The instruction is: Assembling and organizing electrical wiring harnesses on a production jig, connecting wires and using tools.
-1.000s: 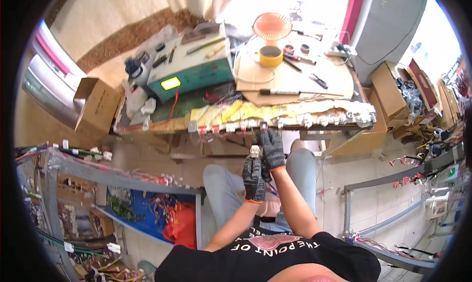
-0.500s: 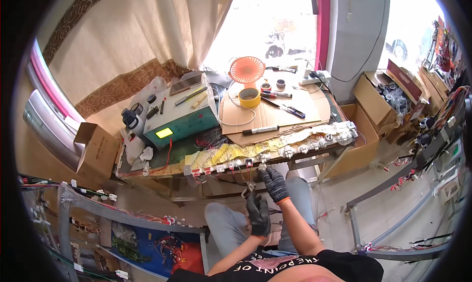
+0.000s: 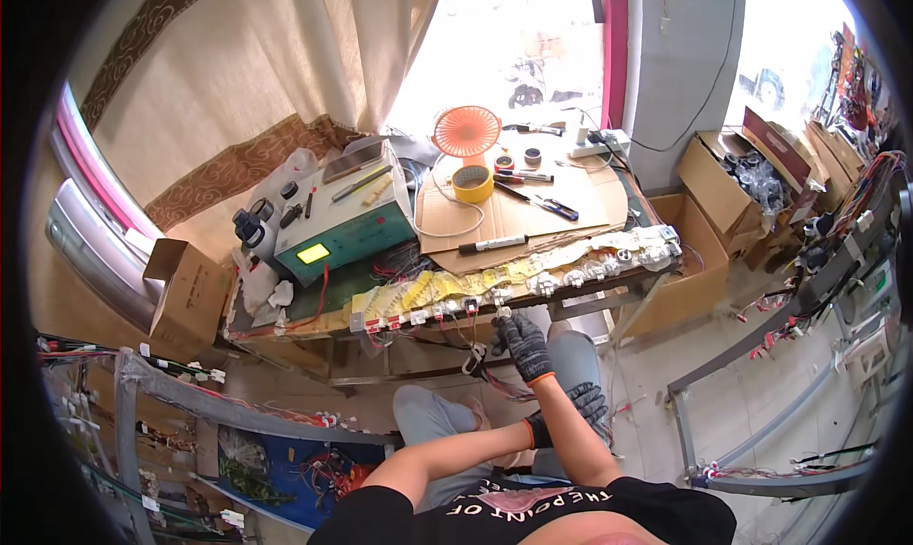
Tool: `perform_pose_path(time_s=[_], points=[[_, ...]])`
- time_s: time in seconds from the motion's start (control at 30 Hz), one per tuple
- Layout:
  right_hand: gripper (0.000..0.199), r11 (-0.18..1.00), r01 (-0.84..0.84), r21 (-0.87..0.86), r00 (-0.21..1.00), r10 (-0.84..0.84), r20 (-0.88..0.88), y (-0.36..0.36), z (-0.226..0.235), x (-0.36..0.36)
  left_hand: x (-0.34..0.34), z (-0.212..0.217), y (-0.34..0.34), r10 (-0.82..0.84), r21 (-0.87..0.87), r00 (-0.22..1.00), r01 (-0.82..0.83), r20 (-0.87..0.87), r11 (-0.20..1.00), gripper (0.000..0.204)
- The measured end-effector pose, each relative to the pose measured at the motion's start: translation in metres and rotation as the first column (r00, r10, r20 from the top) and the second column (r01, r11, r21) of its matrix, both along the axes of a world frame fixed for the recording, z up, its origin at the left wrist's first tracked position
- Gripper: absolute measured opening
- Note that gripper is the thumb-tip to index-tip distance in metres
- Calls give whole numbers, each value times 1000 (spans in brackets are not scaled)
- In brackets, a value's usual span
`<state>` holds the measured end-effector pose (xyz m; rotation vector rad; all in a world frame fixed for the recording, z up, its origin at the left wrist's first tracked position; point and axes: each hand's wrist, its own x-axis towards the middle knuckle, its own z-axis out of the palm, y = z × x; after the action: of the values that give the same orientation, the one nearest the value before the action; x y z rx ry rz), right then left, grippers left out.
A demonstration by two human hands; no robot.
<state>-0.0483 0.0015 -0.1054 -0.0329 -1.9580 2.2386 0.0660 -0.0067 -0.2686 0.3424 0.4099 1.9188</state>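
Note:
I sit at a cluttered workbench (image 3: 285, 328). My right hand (image 3: 522, 346), in a dark knit glove with an orange cuff, reaches up to the bench's front edge. Its fingertips pinch a small white connector (image 3: 503, 312) in a row of white connectors and yellow tags (image 3: 447, 293). A bundle of thin wires (image 3: 477, 361) hangs just left of this hand. My left forearm crosses under the right one. My gloved left hand (image 3: 582, 404) lies lower, on my grey trouser leg, and whether it holds anything is hidden.
On the bench stand a green box with a lit yellow display (image 3: 344, 236), a yellow tape roll (image 3: 473, 183), a small orange fan (image 3: 467, 131), a black marker (image 3: 493, 244) and pens on cardboard. Cardboard boxes (image 3: 185, 293) flank the bench. Metal racks with wire harnesses (image 3: 171, 402) stand at both sides.
The view has tilted up toward the window. My left hand has dropped from beside the right one down to my lap, while the right hand stays at the connector row.

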Motion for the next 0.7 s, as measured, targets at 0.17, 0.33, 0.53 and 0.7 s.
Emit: perform_pose_path(time_s=[0.17, 0.33, 0.53, 0.7], points=[[25, 955, -14, -298, 990, 55, 130, 13, 10, 2, 4, 9, 18, -10, -38, 970, 1, -242, 999, 36], [28, 993, -27, 113, 993, 14, 115, 18, 8, -15, 7, 15, 43, 32, -86, 923, -70, -384, 994, 31], [22, 961, -61, 271, 991, 90, -96, 18, 2, -24, -6, 38, 39, 46, -172, 865, -151, -500, 974, 27], [25, 987, -159, -17, 987, 158, -38, 18, -5, -19, 1, 46, 30, 4, -206, 744, -190, -669, 960, 23]])
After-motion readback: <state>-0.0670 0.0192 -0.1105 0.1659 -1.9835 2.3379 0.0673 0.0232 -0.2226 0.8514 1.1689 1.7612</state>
